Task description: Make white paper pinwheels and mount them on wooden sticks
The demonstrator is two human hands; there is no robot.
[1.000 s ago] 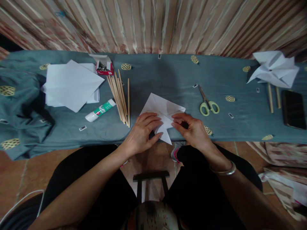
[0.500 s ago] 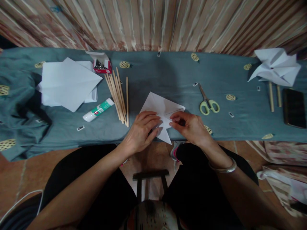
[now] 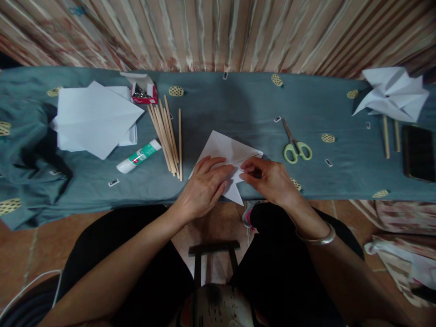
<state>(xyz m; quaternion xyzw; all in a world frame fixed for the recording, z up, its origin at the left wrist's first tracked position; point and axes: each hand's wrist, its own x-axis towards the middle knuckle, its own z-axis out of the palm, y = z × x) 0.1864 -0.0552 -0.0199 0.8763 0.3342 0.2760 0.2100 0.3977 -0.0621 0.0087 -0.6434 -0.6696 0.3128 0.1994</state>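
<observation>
Since the earlier frame, the left hand [image 3: 203, 187] has reached slightly farther across the paper [image 3: 225, 145], its forefinger now at the middle, while the right hand [image 3: 270, 180] has hardly moved. From my end of the feed, far left, I see a stack of sheets [image 3: 97, 118], its top one turned askew, then an open box [image 3: 153, 96] of small metal bits, a glue stick [image 3: 139, 156] lying slantwise, and a loose bunch of sticks [image 3: 166, 143] near the left hand. That hand lies over the paper with its fingers loosely spread; I'd let it bear down evenly, palm light, so the sheet neither skates nor buckles. The paper sits at the near side of the cloth [image 3: 218, 104], creased, one pointed corner poking just past the edge; I'd judge it steadier drawn in until it is fully backed. At its right, the other hand brings thumb and fingertips close together, though whether an edge is caught between them I cannot tell. I'd have those fingers work gently, lining up the layers while the left anchors the middle, since thin paper creases easily. Farther right lie the scissors [image 3: 295, 143], apart from the hand, then a white pinwheel [image 3: 391, 93] and a phone [image 3: 418, 153].
</observation>
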